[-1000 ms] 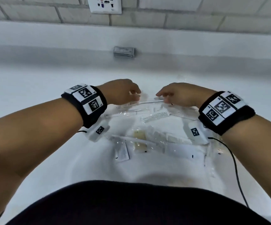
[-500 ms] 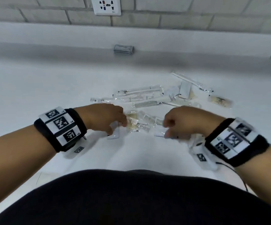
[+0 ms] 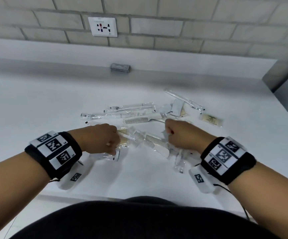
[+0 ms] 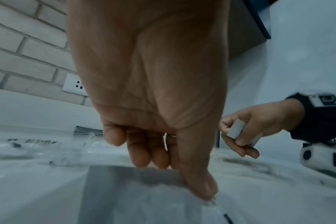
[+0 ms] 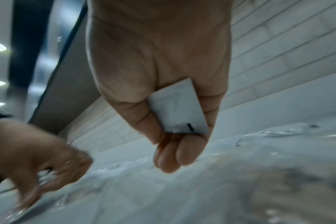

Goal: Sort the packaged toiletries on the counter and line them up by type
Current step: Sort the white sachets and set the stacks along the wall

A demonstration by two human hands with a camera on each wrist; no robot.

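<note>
My right hand [image 5: 159,63] has its fingers clamped on a sachet [image 5: 177,109]; my left hand [image 3: 100,140] pinches another sachet [image 3: 113,155] (thin, slippery film), so I'd lift slowly near the worktop's [image 3: 36,104] front edge.

- The head view looks forward and down from above the table [image 3: 36,104], facing the brick wall [image 3: 191,14] and its wall socket [image 3: 102,27]; both wrists lie near the lens.
- The left wrist view looks along the left hand [image 4: 153,91] from very near, low over the table, toward the same wall socket [image 4: 73,84]; the right hand [image 4: 257,125] shows at its right edge.
- The right wrist view looks along the right hand [image 5: 163,75], tilted and blurred, with the left hand [image 5: 34,156] at lower left.
</note>
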